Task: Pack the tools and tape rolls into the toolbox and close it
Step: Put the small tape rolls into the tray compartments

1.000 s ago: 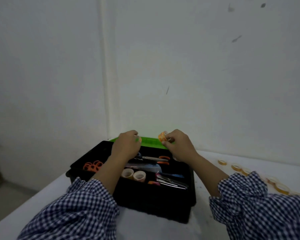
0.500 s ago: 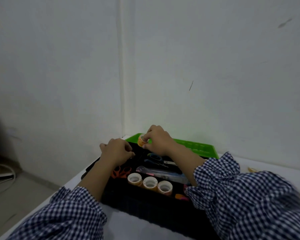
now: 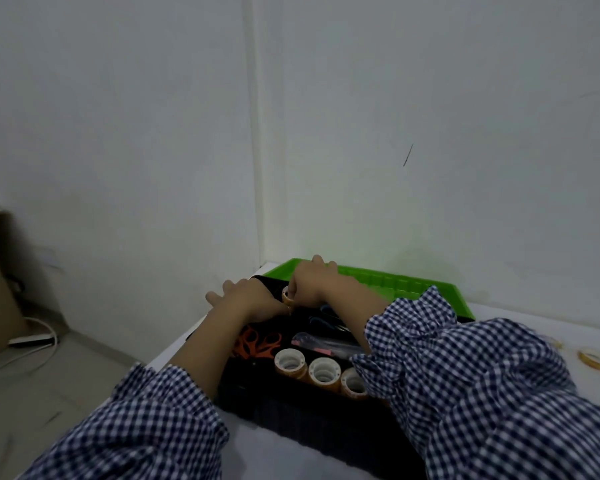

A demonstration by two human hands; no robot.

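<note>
Finds the right hand (image 3: 314, 284) clamped on a small orange tape roll (image 3: 287, 295), fingers curled over its top, above the far left corner of the open black toolbox (image 3: 309, 424). Places the left hand (image 3: 246, 301) just left of that grip, at or against the roll on the thumb side; cannot tell whether touching. Records its fingers stretched out loosely toward the left, grasping nothing visible. Notes the green lid (image 3: 395, 284) directly beyond the grip, laid open toward the wall. Logs orange scissors (image 3: 257, 342) nearer than the grip, inside the box at its left end. Logs three tape rolls (image 3: 324, 370) standing side by side along the near wall of the box, nearer still and a little right of the grip, the rightmost partly hidden by the right sleeve (image 3: 465, 375). Marks a clear long packet (image 3: 326, 344) and blue-handled tools (image 3: 323, 315) between that row and the grip; too blurred for detail. Counts further loose tape rolls (image 3: 591, 358) well to the right of the grip, flat on the white table (image 3: 250, 445), outside the box.
</note>
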